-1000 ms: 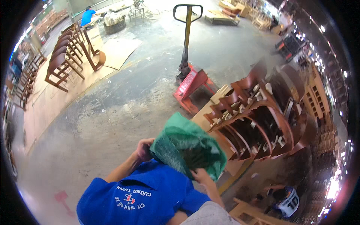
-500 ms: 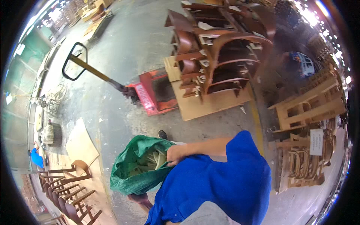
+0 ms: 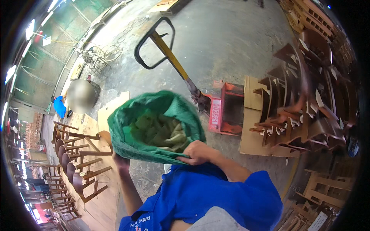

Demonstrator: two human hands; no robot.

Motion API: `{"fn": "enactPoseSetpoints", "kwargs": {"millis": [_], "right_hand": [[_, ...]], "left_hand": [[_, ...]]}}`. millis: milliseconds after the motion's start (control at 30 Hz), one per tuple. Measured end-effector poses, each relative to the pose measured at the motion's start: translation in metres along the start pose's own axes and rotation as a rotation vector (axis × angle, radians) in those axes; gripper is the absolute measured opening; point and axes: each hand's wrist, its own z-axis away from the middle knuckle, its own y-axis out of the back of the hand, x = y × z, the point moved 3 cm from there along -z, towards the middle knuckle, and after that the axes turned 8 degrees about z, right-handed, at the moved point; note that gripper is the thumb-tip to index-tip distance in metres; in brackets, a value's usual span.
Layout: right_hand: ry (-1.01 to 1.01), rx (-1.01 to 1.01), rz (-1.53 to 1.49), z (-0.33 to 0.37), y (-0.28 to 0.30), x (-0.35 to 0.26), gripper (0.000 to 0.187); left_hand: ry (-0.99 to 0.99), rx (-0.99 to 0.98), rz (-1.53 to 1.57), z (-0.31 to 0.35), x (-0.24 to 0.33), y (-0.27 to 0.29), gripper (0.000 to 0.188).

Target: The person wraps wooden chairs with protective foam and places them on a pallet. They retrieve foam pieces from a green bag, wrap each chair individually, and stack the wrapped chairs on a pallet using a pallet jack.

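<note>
A green woven sack (image 3: 162, 152) hangs open-mouthed in front of my body, its wide rim facing up. Inside lie crumpled pale pieces (image 3: 169, 131), foam or paper; I cannot tell which. My right hand (image 3: 198, 153) is closed on the near right part of the rim, knuckles up. At the lower left edge, my left hand (image 3: 121, 161) grips the sack from the side, with its fingers partly hidden by the fabric.
Ahead to the right stands a red pallet jack (image 3: 216, 115) with a yellow-black handle (image 3: 165, 50), beside stacked brown curved wooden parts (image 3: 304, 100) on cardboard. Brown chairs (image 3: 79, 165) line the left. Beyond them a person in blue (image 3: 59, 106) crouches near a basket (image 3: 95, 90).
The view has swung left, so the pallet jack and stack now sit farther right. The sack is higher and farther from my body, and my left hand has come up with it.
</note>
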Motion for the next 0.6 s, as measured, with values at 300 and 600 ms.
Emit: {"fn": "enactPoseSetpoints", "kwargs": {"millis": [300, 600], "right_hand": [[0.273, 0.345, -0.355, -0.091, 0.171, -0.012, 0.034], [-0.886, 1.703, 0.061, -0.123, 0.072, -0.033, 0.012]], "left_hand": [[0.125, -0.969, 0.044, -0.368, 0.056, -0.132, 0.013], [-0.723, -1.164, -0.195, -0.644, 0.169, -0.35, 0.07]]}}
